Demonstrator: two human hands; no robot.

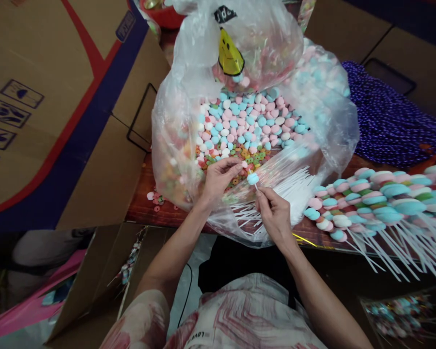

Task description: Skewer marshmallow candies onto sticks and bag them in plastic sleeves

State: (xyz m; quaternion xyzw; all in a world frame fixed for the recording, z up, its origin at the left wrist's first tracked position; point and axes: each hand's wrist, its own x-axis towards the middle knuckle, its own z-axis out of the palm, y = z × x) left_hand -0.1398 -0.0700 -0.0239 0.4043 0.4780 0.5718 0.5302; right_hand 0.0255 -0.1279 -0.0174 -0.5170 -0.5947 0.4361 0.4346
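My left hand [221,178] pinches a small pink candy [244,165] between thumb and fingertips. Close beside it, my right hand [273,208] grips a thin white stick that carries a blue candy [253,179] near its upper end. Both hands are over an opened clear plastic bag [174,140]. Inside it lie many pink, blue and white candies [236,116], with small coloured rings [252,156] in front of them. A bundle of loose white sticks [294,186] rests by my right hand.
Finished candy skewers [378,198] are piled at the right on the wooden table [138,203]. A large cardboard box [51,87] stands at the left. Purple patterned cloth [392,116] lies at the back right. A tied bag with a yellow print [261,43] sits behind the candies.
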